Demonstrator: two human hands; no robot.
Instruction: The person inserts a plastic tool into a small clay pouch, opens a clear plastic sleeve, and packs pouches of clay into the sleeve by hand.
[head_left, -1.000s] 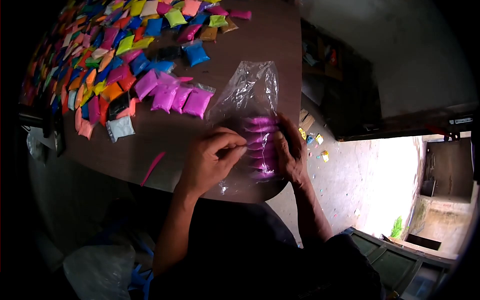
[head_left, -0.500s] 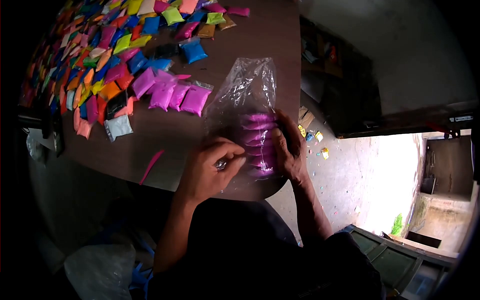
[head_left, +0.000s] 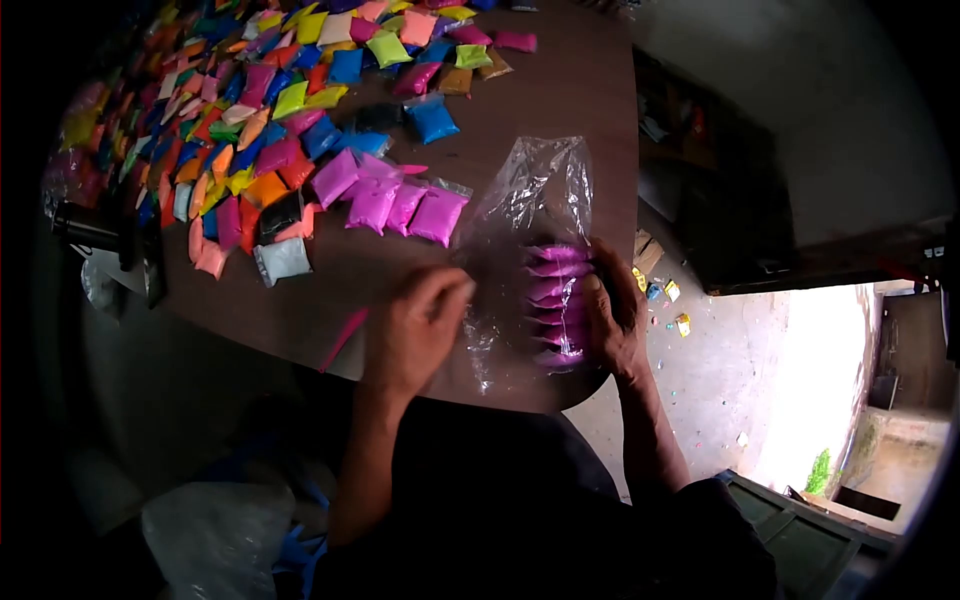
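A row of shiny magenta packets (head_left: 560,305) stands stacked inside a clear plastic bag (head_left: 540,190) near the table's front right corner. My right hand (head_left: 622,325) holds the bag and packets from the right, its thumb on top and fingers behind. My left hand (head_left: 415,320) is over the table by the bag's left edge. Its fingers are bent and smeared by motion, so I cannot tell whether they pinch the film. Several loose purple packets (head_left: 437,216) lie beyond my left hand. A thin pink strip (head_left: 344,338) rests to its left.
A large spread of small coloured packets (head_left: 265,110) covers the far left of the dark table (head_left: 540,80). A white packet (head_left: 283,260) lies at its near edge. Scraps (head_left: 683,324) litter the floor at right. A clear plastic sack (head_left: 215,535) is at lower left.
My left hand has drawn left, away from the magenta packets. My right hand keeps its hold on them. The whole scene has shifted right and slightly down in view.
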